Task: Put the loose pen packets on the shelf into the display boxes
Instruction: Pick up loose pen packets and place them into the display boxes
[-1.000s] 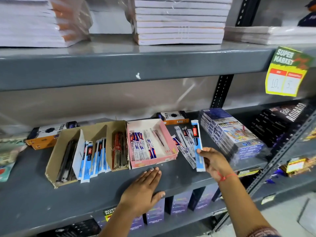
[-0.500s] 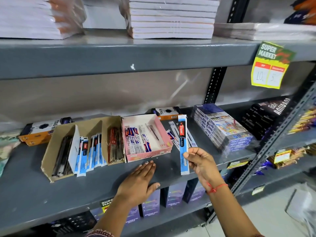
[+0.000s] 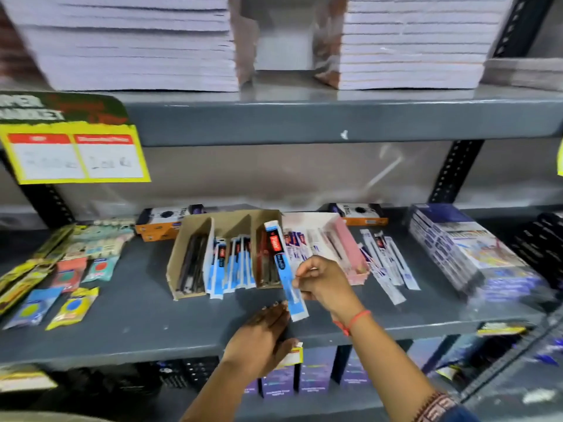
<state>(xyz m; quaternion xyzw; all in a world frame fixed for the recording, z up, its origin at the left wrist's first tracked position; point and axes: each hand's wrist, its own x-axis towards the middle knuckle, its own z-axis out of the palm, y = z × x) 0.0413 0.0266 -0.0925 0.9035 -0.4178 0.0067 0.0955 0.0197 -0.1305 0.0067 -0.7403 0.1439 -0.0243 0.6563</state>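
Grey metal shelving (image 3: 335,123), black slotted uprights (image 3: 451,175)

Right hand (image 3: 323,281) raised, fingers pinching a packet (image 3: 285,269), red thread round the wrist. Left hand (image 3: 262,339) lower, palm down, fingers together and flat, thumb hooked over the edge.

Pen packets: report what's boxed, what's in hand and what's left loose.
Done: blue packets stand in the brown display box, and others lie in the pink box. In hand: the right hand pinches one blue pen packet in front of the brown box; the left hand rests flat on the shelf. Left: several loose packets beside the pink box.
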